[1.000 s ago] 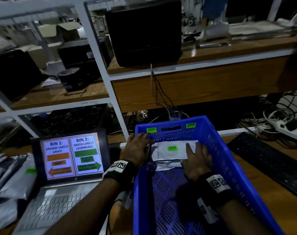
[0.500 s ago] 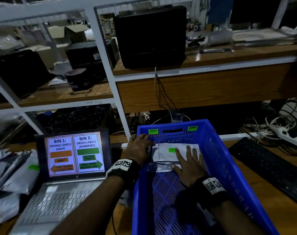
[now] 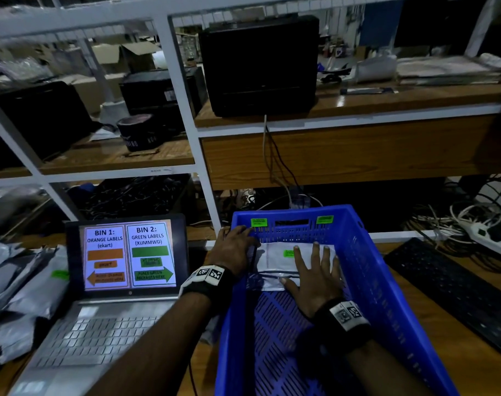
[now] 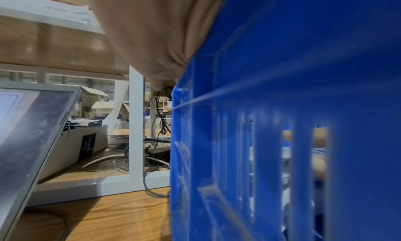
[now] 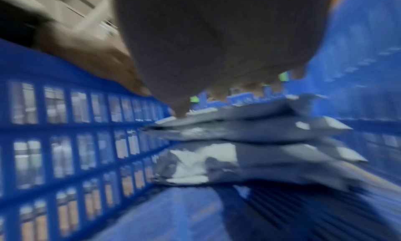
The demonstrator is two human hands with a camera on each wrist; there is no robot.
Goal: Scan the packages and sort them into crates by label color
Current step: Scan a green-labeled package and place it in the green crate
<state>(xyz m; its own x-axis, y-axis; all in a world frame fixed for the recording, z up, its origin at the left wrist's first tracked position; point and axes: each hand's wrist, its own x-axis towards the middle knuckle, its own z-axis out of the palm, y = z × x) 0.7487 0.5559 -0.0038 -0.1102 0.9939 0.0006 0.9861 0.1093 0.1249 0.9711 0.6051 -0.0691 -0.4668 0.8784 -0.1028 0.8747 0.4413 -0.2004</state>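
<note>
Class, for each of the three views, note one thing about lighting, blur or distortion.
Head view: dim, shelf rails bowed by the wide lens, laptop screen glowing brightest. Left wrist view: bright, blue crate wall soft up close. Right wrist view: motion-blurred throughout, stacked packages smeared.

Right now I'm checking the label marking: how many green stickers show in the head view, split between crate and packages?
Wall stickers on the crate: 2
Sticker on the top package in the crate: 1
Pile sticker on a package left of the laptop: 1
Total: 4
</note>
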